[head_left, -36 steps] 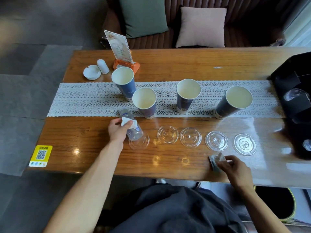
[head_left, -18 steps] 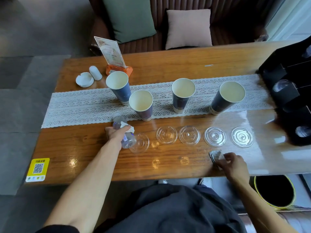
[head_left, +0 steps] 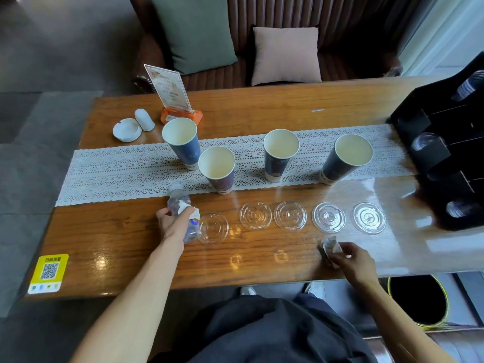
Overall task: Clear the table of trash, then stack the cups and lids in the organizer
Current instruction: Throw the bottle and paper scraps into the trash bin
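Note:
My left hand (head_left: 172, 224) grips a clear plastic bottle (head_left: 179, 199) together with a scrap of white paper, just left of the row of lids. My right hand (head_left: 351, 263) is closed on a crumpled wrapper (head_left: 330, 246) near the table's front edge. Several blue paper cups (head_left: 217, 169) stand upright on the white lace runner (head_left: 117, 169). Several clear lids (head_left: 290, 215) lie flat in a row on the wood in front of them. The black organizer (head_left: 445, 153) stands at the right end, with clear lids in its slots.
A menu card (head_left: 169, 87) in an orange holder, a white ashtray (head_left: 127, 130) and a white shaker sit at the back left. A yellow QR sticker (head_left: 49, 273) marks the front left corner. A black bin with a yellow rim (head_left: 419, 299) stands on the floor below the right edge.
My left hand has closed around the bottle and drawn it slightly toward me. My right hand keeps the wrapper near the front edge. The camera has tilted, bringing the bin into view.

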### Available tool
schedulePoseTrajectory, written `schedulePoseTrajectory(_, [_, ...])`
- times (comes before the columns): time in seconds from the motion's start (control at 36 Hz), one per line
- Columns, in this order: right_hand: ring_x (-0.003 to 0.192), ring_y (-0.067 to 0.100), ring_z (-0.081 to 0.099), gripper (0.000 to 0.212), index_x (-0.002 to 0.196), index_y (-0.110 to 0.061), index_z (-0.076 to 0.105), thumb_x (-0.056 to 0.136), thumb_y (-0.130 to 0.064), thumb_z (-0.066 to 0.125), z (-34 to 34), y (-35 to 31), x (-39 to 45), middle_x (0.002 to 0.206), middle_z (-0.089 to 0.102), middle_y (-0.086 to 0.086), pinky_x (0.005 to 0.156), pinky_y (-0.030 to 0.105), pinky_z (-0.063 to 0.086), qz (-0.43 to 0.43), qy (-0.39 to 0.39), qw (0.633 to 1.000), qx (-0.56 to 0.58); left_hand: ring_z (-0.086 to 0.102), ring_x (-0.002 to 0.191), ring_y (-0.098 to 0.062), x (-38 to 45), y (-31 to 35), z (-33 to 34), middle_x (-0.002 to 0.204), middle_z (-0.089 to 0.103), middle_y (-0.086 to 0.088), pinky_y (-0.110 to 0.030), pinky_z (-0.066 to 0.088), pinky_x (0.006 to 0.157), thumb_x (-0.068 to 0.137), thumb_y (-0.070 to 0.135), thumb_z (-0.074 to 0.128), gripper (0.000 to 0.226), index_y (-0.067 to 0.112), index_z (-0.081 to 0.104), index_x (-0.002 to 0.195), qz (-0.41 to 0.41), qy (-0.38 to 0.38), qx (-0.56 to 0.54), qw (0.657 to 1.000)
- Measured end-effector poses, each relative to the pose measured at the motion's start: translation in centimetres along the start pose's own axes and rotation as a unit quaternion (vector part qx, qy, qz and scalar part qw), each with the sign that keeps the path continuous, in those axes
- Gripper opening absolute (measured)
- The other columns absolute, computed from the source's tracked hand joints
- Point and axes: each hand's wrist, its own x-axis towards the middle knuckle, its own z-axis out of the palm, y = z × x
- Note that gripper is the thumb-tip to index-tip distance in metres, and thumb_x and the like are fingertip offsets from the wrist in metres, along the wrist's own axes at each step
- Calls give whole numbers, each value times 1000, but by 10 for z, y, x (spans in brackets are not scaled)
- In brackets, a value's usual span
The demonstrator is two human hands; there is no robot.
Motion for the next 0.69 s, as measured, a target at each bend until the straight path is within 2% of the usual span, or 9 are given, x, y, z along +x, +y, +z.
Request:
schedulePoseTrajectory(0.11, [82,31,66,18,99,-10,71,83,-6,78,-4,-3,-4,94,72,11,77,45,55,12,-6,996,88,64,85,-12,-32,-5,-9,106,62,1,-26,48,58,76,29,82,58,31,45,121,20,-16,-70,997])
schedulePoseTrajectory(0.19, [74,24,64,14,92,-14,71,84,-4,76,-9,-4,-12,90,73,11,67,37,51,26,-21,983,178,67,81,-4,-62,-14,-13,98,67,15,-22,47,59,79,31,80,52,37,48,119,28,-47,-92,994])
schedulePoseTrajectory(0.28, [71,19,65,14,93,-14,71,84,-3,75,-18,0,-17,85,75,6,64,33,50,35,-29,972,232,70,82,2,-92,-31,-5,99,73,19,-24,50,66,82,27,77,50,39,47,121,51,-134,-57,988])
schedulePoseTrajectory(0.44, [61,5,66,12,87,-14,73,83,-3,75,-48,20,-19,76,76,3,58,22,51,36,-32,962,270,71,93,-4,-143,-49,48,109,73,15,-17,55,63,86,18,74,58,33,42,132,47,-292,21,955])
schedulePoseTrajectory(0.53, [61,0,64,6,84,-15,74,83,-9,76,-68,36,-19,71,75,-4,59,22,48,36,-26,956,289,71,92,-6,-168,-46,86,108,73,13,-16,54,62,86,15,74,55,32,44,129,45,-356,49,932])
schedulePoseTrajectory(0.61, [56,-5,60,8,78,-17,75,82,-10,78,-89,56,-17,64,72,-10,53,16,48,39,1,950,310,72,92,-9,-193,-39,128,106,74,10,-17,54,64,86,16,73,52,30,46,128,52,-417,86,903])
schedulePoseTrajectory(0.69, [54,-3,57,7,81,-15,76,81,-9,79,-111,80,-13,63,70,-9,55,22,45,57,27,936,345,72,93,-14,-217,-33,172,106,74,6,-19,54,66,85,15,73,56,25,43,131,56,-465,117,876])
